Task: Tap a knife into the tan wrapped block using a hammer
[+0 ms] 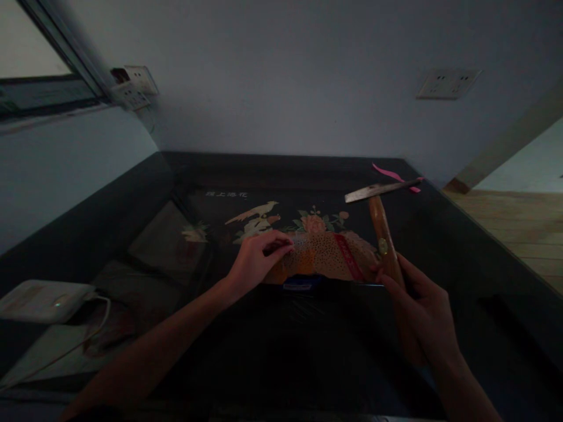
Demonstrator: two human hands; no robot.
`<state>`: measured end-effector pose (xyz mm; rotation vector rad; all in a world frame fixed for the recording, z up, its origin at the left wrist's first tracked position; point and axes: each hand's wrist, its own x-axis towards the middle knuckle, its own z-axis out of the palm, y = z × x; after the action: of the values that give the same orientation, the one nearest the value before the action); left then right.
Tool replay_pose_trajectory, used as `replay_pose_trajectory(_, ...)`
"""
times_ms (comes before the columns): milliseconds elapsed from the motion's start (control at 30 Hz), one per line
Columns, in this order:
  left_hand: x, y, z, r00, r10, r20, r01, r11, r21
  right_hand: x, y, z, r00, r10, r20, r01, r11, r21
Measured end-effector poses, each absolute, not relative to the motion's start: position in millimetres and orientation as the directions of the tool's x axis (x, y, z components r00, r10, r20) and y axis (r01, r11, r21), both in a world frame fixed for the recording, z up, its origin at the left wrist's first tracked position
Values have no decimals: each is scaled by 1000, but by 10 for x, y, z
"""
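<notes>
My right hand (pixel 424 305) is wrapped round the wooden handle of a hammer (pixel 382 220). Its metal head is raised over the far right part of the dark table, and a small gold label shows on the handle. With thumb and fingertips pressed together, my left hand (pixel 259 255) is at the left part of a tan, dark-dotted sheet or packet (pixel 325 252). Anything in that pinch is too small to make out. Orange patches and a red lettered strip (pixel 349 258) mark the packet. A blue label (pixel 301 284) shows along its near edge.
The dark tabletop (pixel 206 173) bears a printed bird and flowers. A pink ribbon (pixel 389 172) lies near the far right corner, partly behind the hammer head. At left is a white box-shaped device (pixel 46 300) with a cable. Wall sockets (pixel 447 83) are behind.
</notes>
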<state>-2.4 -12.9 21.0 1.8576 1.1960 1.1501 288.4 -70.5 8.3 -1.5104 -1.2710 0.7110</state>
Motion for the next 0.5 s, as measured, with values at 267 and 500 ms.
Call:
replay_pose_trajectory(267, -34, -108, 186, 209, 920, 331, 358, -387, 850, 2910, -724, 78, 258, 952, 162, 369, 57, -928)
replay_pose_trajectory(500, -38, -112, 188, 217, 914, 342, 356, -400, 844, 2879, -717, 118, 264, 953, 147, 373, 40, -927)
